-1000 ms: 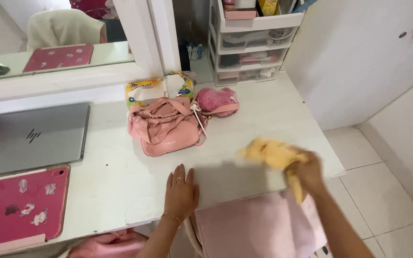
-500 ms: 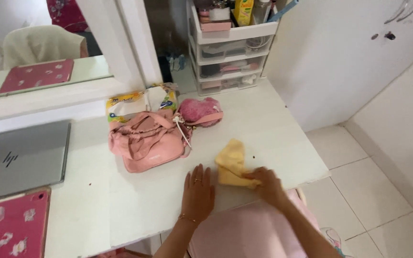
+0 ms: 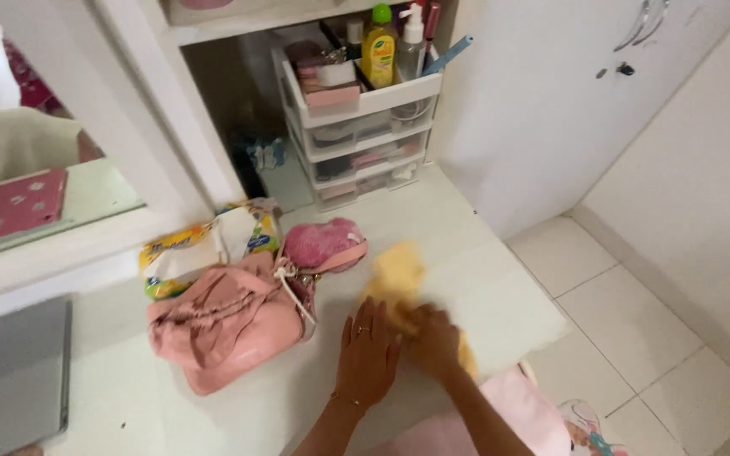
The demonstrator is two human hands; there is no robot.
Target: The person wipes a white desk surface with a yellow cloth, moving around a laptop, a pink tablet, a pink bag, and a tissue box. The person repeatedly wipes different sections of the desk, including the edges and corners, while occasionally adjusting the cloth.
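Observation:
A yellow cloth [image 3: 399,283] lies on the white desk [image 3: 483,279], blurred with motion. My right hand [image 3: 434,338] grips the cloth's near end and presses it to the desk top. Just to its left, my left hand [image 3: 367,353] rests flat on the desk, fingers apart, a ring on one finger, holding nothing. A pink handbag [image 3: 226,325] sits left of both hands, a small pink pouch [image 3: 323,245] behind it.
A yellow and white pack [image 3: 200,245] lies behind the handbag. A white drawer unit [image 3: 365,127] with bottles stands at the back. A grey laptop [image 3: 10,380] is at far left, a mirror [image 3: 27,177] above it. Tiled floor lies right of the desk edge.
My right hand has carried the yellow cloth from the desk's right side leftward, close to my left hand. The view has shifted left and up.

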